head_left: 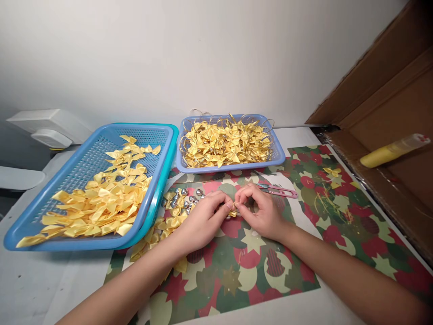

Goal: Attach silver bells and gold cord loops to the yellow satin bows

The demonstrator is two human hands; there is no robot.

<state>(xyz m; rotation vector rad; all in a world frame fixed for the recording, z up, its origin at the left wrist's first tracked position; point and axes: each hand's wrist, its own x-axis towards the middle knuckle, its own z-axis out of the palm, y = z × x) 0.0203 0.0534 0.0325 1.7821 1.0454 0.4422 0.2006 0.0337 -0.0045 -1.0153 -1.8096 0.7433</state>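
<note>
At the centre of the mat [237,275]: one small yellow bow [232,212] held between both hands.
Your left hand [203,219] and right hand [264,212] each pinch the bow at the fingertips, just above the mat. If either pinch loosens, the bow may drop into the loose bows [169,223] beside your left hand and be lost among them.

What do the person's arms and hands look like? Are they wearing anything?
The left arm and the right arm are bare, with no sleeves in view. The left hand and the right hand have no gloves, and no rings, watch or bracelet show.
</note>
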